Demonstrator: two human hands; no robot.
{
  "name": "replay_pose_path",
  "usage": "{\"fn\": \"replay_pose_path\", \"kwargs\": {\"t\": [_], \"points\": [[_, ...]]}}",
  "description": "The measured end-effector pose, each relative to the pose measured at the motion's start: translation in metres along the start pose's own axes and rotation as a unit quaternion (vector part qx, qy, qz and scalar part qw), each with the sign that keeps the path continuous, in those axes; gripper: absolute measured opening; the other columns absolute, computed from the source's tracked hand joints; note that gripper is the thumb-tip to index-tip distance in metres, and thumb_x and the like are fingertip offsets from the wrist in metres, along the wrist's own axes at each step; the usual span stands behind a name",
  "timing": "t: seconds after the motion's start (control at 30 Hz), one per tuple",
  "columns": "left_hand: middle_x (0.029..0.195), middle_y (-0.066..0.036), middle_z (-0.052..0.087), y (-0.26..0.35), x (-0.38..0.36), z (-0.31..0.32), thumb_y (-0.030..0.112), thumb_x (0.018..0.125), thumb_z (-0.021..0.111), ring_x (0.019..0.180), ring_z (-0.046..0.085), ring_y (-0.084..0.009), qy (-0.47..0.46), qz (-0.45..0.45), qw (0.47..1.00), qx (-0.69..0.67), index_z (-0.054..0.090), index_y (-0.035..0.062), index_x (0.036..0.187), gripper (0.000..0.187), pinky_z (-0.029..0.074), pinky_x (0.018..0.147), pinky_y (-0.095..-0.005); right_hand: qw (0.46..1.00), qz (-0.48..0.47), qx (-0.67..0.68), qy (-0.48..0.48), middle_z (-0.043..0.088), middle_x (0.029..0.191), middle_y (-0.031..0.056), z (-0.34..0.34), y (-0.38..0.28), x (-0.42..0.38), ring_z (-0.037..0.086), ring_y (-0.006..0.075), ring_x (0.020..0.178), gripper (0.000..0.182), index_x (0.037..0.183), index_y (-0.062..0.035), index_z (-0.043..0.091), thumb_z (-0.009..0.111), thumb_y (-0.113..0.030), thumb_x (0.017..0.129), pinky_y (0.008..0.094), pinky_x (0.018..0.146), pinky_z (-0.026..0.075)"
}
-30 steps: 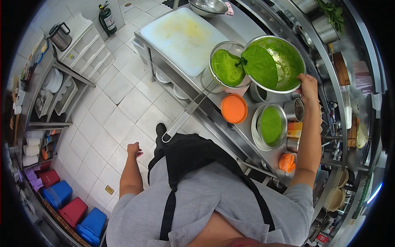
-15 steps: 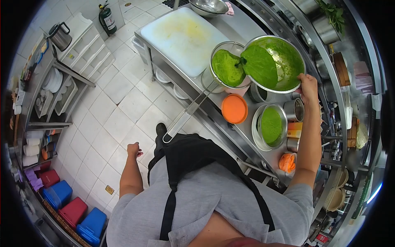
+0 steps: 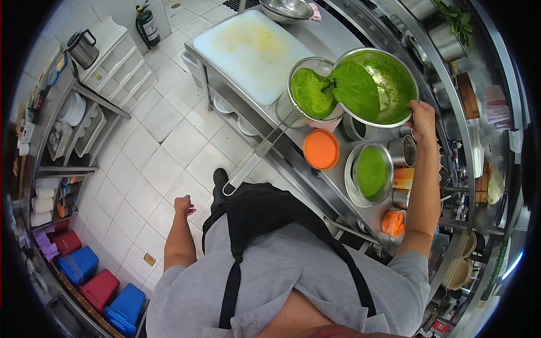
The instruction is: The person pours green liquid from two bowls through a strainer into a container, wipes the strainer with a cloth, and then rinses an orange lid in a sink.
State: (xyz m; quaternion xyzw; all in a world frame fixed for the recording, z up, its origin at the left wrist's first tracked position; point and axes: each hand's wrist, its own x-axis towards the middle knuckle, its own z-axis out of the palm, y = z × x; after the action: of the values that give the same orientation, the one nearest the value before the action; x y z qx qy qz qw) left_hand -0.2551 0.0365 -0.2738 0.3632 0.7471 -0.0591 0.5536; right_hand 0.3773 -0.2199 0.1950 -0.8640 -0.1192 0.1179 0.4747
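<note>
My right hand grips the rim of a metal bowl, which is tilted to the left. Green liquid runs from its lip into a long-handled strainer resting over a clear container. Green puree lies in the strainer's mesh. My left hand hangs above the floor, away from the counter, its fingers loosely curled with nothing visible in them. Nearer me on the counter are an orange-filled container and a metal bowl of green liquid.
A white cutting board lies on the counter, with an empty metal bowl beyond it. A small tub of orange pieces and a metal pot stand at the right. Shelves line both sides.
The surface of the green puree in the strainer has shifted slightly. Both hands and the tilted bowl have stayed in place.
</note>
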Motion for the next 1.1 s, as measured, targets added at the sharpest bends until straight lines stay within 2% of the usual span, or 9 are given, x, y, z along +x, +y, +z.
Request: {"fn": "replay_pose_path", "kwargs": {"t": [0.67,1.1], "points": [[0.087,-0.025,0.064,-0.0005,-0.0008,-0.0003,0.027,0.088,0.056,0.06,0.066,-0.0357,-0.005,-0.001,1.0,-0.007,0.052,-0.0057,0.096,0.034,0.048,0.042,-0.0369,1.0,-0.001,-0.008,-0.003,0.065,0.073,0.0084,0.0006,-0.0026,-0.0009,0.062,0.0136,0.055,0.016,0.086,0.0023,0.063,0.057,-0.012,0.084,0.0268,0.044,0.055],[0.086,-0.025,0.063,-0.001,-0.0003,-0.0017,0.026,0.088,0.056,0.06,0.066,-0.0355,-0.005,-0.001,1.0,-0.001,0.052,-0.007,0.098,0.035,0.048,0.042,-0.0372,1.0,-0.004,0.009,0.0,0.062,0.068,0.0066,0.0016,-0.0007,0.0,0.06,0.0129,0.051,0.013,0.081,0.0017,0.061,0.057,-0.01,0.082,0.0266,0.042,0.053]]}}
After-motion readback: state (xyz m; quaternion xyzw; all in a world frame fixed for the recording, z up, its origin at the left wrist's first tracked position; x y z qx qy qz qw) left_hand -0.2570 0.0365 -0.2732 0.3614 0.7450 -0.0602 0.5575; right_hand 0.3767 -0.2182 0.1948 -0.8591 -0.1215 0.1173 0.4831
